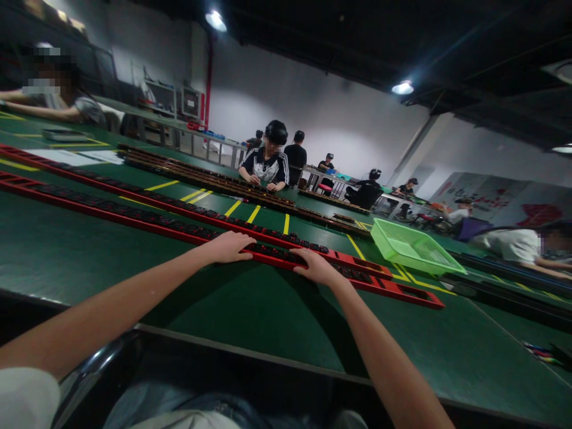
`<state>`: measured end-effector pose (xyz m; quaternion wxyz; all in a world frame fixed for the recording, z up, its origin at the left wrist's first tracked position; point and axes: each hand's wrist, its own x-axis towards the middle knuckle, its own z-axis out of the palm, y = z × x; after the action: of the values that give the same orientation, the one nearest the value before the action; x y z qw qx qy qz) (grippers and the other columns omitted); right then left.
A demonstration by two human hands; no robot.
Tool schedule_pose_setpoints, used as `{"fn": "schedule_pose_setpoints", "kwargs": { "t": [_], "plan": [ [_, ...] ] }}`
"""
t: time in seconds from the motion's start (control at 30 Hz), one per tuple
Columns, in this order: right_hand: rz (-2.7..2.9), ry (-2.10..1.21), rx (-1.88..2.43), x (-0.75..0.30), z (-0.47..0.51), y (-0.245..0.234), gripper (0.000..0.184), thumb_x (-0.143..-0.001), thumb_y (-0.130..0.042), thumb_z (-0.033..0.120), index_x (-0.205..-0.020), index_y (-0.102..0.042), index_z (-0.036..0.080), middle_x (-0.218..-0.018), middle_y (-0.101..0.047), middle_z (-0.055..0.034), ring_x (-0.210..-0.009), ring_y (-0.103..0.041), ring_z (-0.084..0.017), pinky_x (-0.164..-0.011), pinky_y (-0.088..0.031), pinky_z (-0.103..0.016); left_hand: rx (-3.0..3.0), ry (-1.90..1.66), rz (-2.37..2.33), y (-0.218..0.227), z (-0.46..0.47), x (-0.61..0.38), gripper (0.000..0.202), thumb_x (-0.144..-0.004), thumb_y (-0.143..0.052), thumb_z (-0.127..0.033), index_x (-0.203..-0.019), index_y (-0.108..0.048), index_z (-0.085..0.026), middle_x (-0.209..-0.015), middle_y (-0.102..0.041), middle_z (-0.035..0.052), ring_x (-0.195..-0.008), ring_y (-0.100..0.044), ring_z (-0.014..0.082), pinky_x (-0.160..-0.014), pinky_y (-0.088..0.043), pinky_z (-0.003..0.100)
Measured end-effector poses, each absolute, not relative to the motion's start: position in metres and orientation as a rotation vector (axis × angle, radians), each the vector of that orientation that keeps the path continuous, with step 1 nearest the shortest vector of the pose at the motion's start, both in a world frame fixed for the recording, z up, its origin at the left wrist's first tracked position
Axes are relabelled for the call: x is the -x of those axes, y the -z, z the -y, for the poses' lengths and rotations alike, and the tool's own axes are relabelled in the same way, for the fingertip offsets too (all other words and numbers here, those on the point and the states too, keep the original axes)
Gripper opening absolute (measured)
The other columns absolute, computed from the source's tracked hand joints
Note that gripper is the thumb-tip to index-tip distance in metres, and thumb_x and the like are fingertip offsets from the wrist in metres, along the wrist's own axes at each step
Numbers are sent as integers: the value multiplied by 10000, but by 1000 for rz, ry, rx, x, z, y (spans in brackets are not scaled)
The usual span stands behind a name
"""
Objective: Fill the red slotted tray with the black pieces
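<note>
My left hand [230, 246] grips the near long red tray [272, 260], its fingers over the far side and its thumb on the near side. To its right, my right hand [315, 267] is closed round the same tray, fingers and thumb bent over the edges. Between the hands, small black pieces with red marks [268, 251] sit in a row along the tray. Close behind and roughly parallel lies a second long red tray [346, 258], also lined with black pieces. What my fingertips touch inside the tray is hidden.
A light-green plastic basket [413, 249] stands beyond the trays' right ends. Long dark brown strips [201, 174] cross the green table [250, 310] farther back. Across the table, a person [268, 158] handles the strips. Pens [540, 353] lie at right. Yellow tape lines mark the table.
</note>
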<state>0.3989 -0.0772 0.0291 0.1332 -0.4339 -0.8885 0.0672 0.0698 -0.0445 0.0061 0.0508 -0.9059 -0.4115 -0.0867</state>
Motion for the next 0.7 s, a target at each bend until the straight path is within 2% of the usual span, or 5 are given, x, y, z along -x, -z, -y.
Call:
{"fn": "schedule_pose_setpoints", "kwargs": {
  "t": [0.1,0.23,0.33,0.43,0.7],
  "plan": [
    [2599,-168,1229,-391,80,-26,553,-858,-656,239,-1398,-544,211,-1375,-589,-122,-1280,-542,-277,-1114,-405,-455,2749,251,1254,-3,42,-69,585,-948,-464,-563,-1392,-516,-184,-1301,-637,134,-1166,-611,278,-952,-434,347],
    [2598,-154,1207,-391,80,-25,631,-871,-651,239,-1473,-459,239,-1412,-557,-116,-1294,-526,-271,-1115,-404,-449,2762,255,1245,-3,41,-68,591,-936,-484,-564,-1399,-506,-197,-1285,-645,124,-1143,-619,273,-945,-435,342],
    [2632,-146,1169,-393,80,-25,565,-900,-624,246,-1450,-494,260,-1391,-573,-99,-1291,-523,-258,-1120,-395,-441,2768,252,1249,-4,42,-69,584,-930,-492,-560,-1388,-516,-198,-1275,-649,121,-1136,-620,275,-948,-434,345],
    [2635,-135,1204,-392,80,-26,615,-901,-627,244,-1488,-442,256,-1407,-554,-115,-1289,-521,-266,-1111,-402,-447,2769,245,1257,-5,43,-69,594,-930,-488,-559,-1391,-514,-185,-1281,-644,129,-1137,-618,284,-945,-439,358],
    [2650,-147,1180,-390,83,-28,572,-913,-611,234,-1466,-467,266,-1405,-556,-100,-1295,-513,-254,-1118,-393,-443,2784,243,1253,-8,44,-70,600,-928,-493,-556,-1393,-511,-177,-1270,-649,140,-1140,-619,286,-954,-441,366]
  ]
}}
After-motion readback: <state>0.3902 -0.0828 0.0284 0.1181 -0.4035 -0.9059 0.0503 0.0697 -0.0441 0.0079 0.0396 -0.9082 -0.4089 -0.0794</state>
